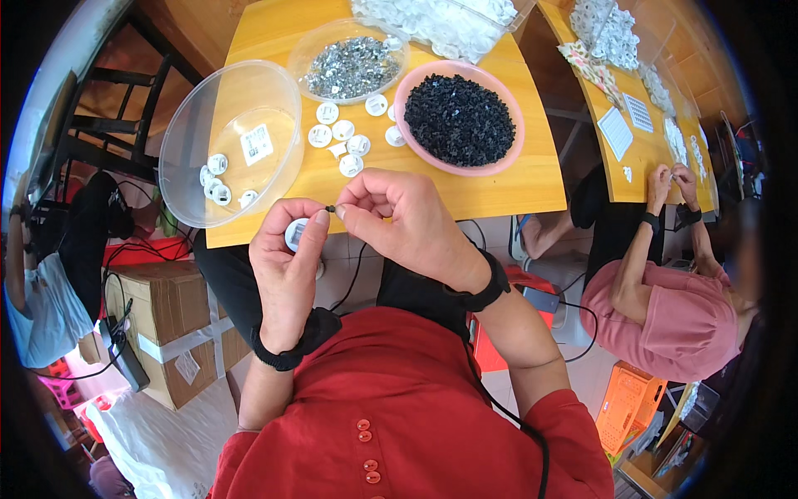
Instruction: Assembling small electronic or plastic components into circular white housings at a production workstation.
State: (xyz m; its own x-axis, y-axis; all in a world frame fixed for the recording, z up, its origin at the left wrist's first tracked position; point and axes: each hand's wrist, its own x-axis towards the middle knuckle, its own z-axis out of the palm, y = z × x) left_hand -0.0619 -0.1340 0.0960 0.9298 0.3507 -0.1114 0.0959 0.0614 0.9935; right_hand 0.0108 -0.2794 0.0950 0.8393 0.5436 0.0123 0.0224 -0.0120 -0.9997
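Just off the near edge of the wooden table, my left hand is closed on a round white plastic piece, held between thumb and fingers. My right hand pinches a small black part right beside the left fingertips. Whether that part touches the white piece cannot be made out. Beyond my hands, several round white pieces lie loose on the table. A pink bowl heaped with small black parts stands past my right hand. Left of my hands, a large clear tub contains several white pieces.
A clear bowl of small metal parts and a heap of white plastic parts occupy the table's far side. At right, a co-worker in pink handles something small at another table. Cardboard boxes stand low at left.
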